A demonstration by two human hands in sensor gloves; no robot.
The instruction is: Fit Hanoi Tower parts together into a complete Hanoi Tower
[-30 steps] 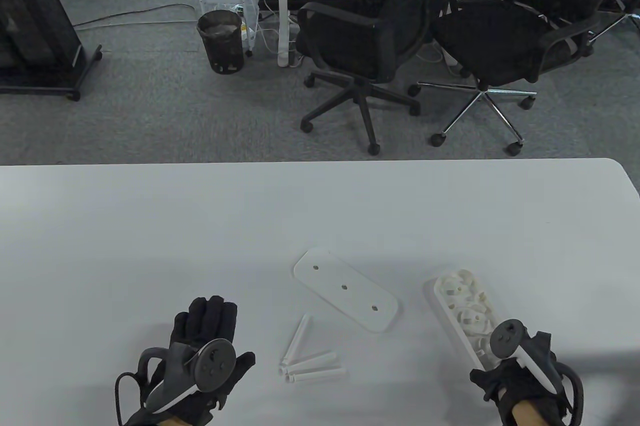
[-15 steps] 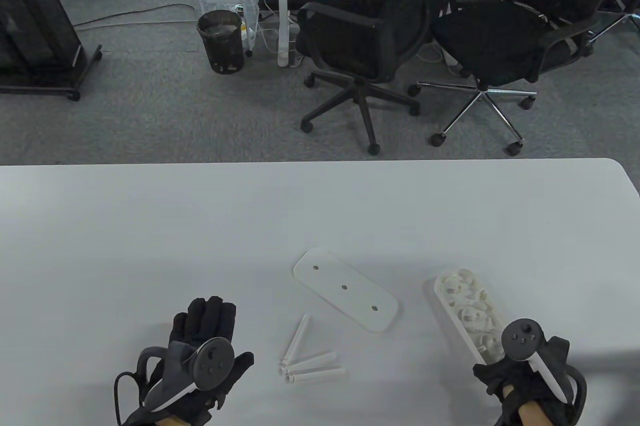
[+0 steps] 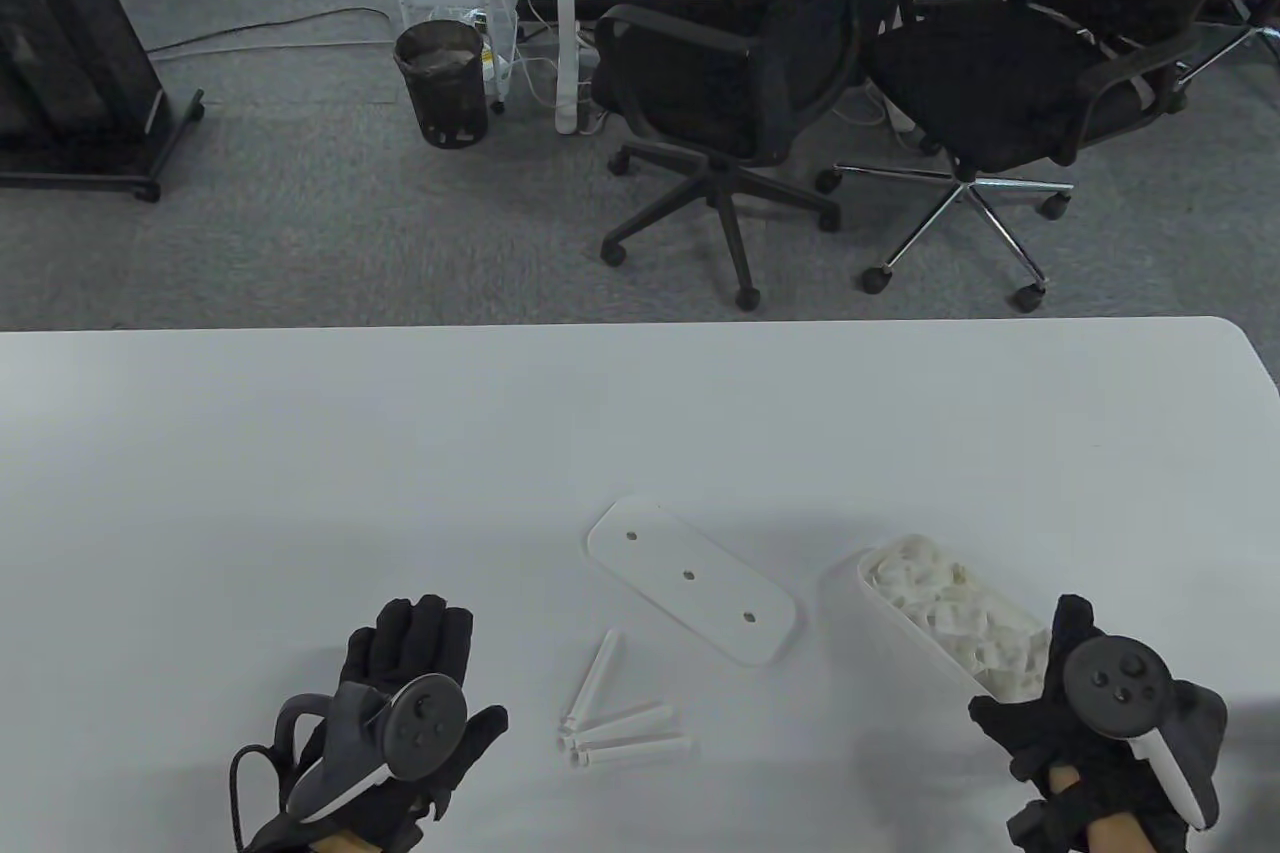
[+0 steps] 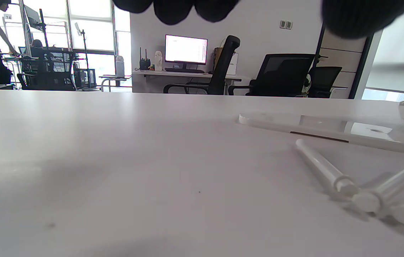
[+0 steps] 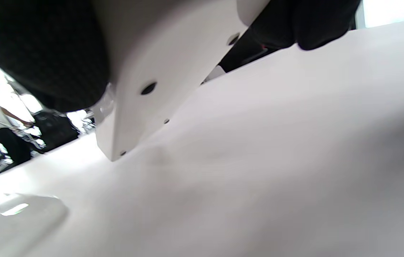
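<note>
A flat white base plate with three holes lies on the table; it also shows in the left wrist view. Three white pegs lie loose in front of it, seen close in the left wrist view. My right hand grips the near end of a long white tray filled with white rings and holds it tilted above the table; its underside fills the right wrist view. My left hand rests flat on the table, fingers spread, left of the pegs.
The white table stretches wide behind the parts. Two black office chairs stand beyond its far edge, with a bin and a wire cart on the floor.
My right hand has lifted the ring tray's near end and tilted it, moving right and toward me. The left hand, pegs and base plate have not moved.
</note>
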